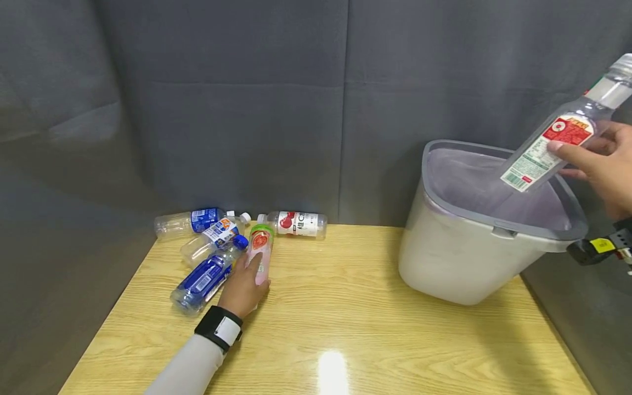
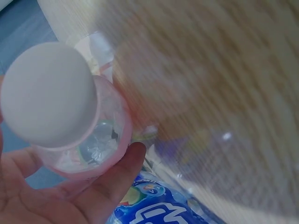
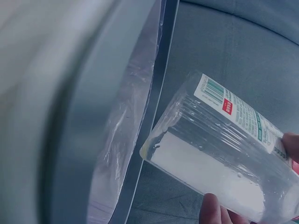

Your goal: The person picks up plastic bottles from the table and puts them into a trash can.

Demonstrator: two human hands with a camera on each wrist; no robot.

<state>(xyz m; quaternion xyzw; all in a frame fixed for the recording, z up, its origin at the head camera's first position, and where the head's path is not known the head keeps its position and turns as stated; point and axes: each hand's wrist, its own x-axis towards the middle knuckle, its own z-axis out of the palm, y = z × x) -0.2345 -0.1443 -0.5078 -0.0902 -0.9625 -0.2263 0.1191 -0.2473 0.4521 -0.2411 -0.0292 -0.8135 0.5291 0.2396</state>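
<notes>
My right hand [image 1: 604,159] grips a clear plastic bottle [image 1: 555,140] with a red and white label, tilted base-down over the mouth of the lined bin [image 1: 464,258]. In the right wrist view the base of this clear bottle [image 3: 210,154] overlaps the bin's rim. On the table at left, my left hand [image 1: 245,288] holds a pink-labelled bottle [image 1: 260,247] with a fruit picture. The left wrist view shows fingers curled round this pink bottle [image 2: 107,135] below its white cap [image 2: 49,93]. Beside that hand lies a blue-labelled bottle [image 1: 204,282] with a blue cap.
Behind the blue-labelled bottle lie a clear bottle with an orange and white label [image 1: 219,233] and another with a blue wrap [image 1: 197,220]. A bottle with a cherry-red and white label [image 1: 298,224] lies against the grey cloth backdrop [image 1: 247,137]. The wooden table [image 1: 355,296] stretches between bottles and bin.
</notes>
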